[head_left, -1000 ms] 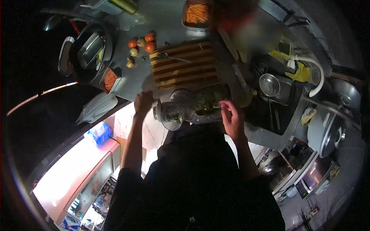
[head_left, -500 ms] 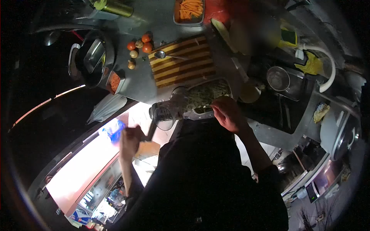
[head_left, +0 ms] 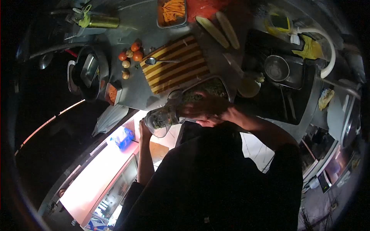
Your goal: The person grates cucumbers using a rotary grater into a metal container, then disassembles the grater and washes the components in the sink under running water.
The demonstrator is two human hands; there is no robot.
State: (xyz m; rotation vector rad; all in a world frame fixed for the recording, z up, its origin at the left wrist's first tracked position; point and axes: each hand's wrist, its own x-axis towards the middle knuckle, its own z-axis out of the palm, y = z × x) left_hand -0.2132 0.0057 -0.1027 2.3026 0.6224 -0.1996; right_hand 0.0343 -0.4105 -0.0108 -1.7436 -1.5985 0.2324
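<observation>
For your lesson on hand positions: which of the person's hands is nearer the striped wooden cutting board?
Right. The right hand lies just below the striped wooden cutting board, over the metal tray of greens; the left hand sits lower, under the clear jar.

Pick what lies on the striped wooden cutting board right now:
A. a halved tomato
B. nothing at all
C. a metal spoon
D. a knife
C. A metal spoon rests near the far left corner of the striped cutting board, bowl to the left and handle pointing right; the tomatoes sit off the board on the counter beside it.
</observation>
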